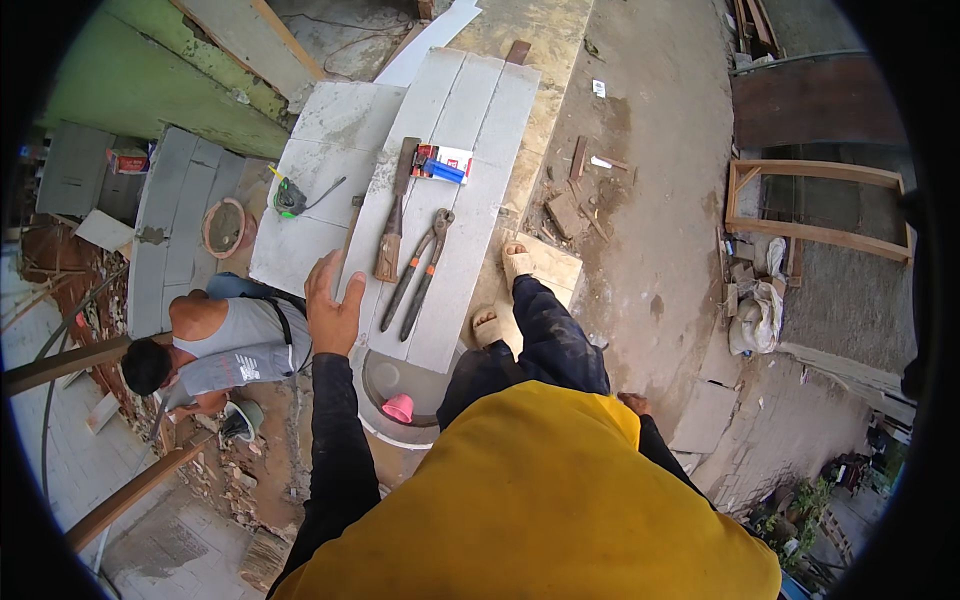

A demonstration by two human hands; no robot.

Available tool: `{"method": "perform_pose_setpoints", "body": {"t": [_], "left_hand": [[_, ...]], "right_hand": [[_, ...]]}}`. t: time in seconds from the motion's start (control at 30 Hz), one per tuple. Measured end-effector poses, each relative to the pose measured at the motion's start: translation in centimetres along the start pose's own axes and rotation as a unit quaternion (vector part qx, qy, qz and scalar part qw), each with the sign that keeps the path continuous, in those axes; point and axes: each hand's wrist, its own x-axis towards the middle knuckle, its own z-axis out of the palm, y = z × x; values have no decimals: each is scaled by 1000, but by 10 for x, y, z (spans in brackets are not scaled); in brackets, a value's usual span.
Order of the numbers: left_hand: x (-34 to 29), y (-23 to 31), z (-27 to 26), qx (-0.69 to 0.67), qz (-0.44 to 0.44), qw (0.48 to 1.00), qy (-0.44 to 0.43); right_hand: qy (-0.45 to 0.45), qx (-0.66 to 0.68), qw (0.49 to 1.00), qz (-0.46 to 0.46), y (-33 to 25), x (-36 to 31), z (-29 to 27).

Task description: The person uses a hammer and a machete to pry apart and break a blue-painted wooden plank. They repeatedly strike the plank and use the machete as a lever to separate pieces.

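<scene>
My left hand is open, thumb and fingers apart, at the left edge of a pale grey grooved board. Closest to it on the board lies a flat chisel-like tool with a worn wooden handle. Right of that are pincers with black and orange grips. Farther up sits a small red and white box with a blue lighter on it. A green tape measure rests on the neighbouring board. My right hand hangs low at my right side, partly hidden; its fingers are too small to read.
A person in a grey top bends over rubble at left, near a dark bucket. A pink scoop-like cup lies in a round basin. Wood scraps litter the floor; a wooden frame stands at right.
</scene>
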Motion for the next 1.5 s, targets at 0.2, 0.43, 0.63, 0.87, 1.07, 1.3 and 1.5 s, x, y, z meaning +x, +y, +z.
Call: {"method": "perform_pose_setpoints", "body": {"t": [0.2, 0.43, 0.63, 0.87, 1.07, 1.3, 1.5], "left_hand": [[8, 50, 42, 43, -53, 997, -28], [39, 60, 38, 122, -81, 987, -71], [55, 73, 33, 127, -114, 978, -122], [62, 89, 46, 132, -194, 966, -109], [44, 116, 57, 210, -174, 962, -35], [14, 135, 73, 263, -205, 939, -88], [7, 134, 81, 285, -204, 936, -42]], "right_hand": [[-73, 468, 871, 130, -68, 58, -77], [-7, 530, 848, 22, -168, 131, -242], [-35, 505, 863, -6, -192, 171, -295], [-131, 396, 903, 100, -187, 218, -298], [-184, 386, 902, 62, -216, 250, -313], [-217, 315, 923, 40, -251, 271, -357], [-179, 259, 949, 27, -275, 287, -404]]}}
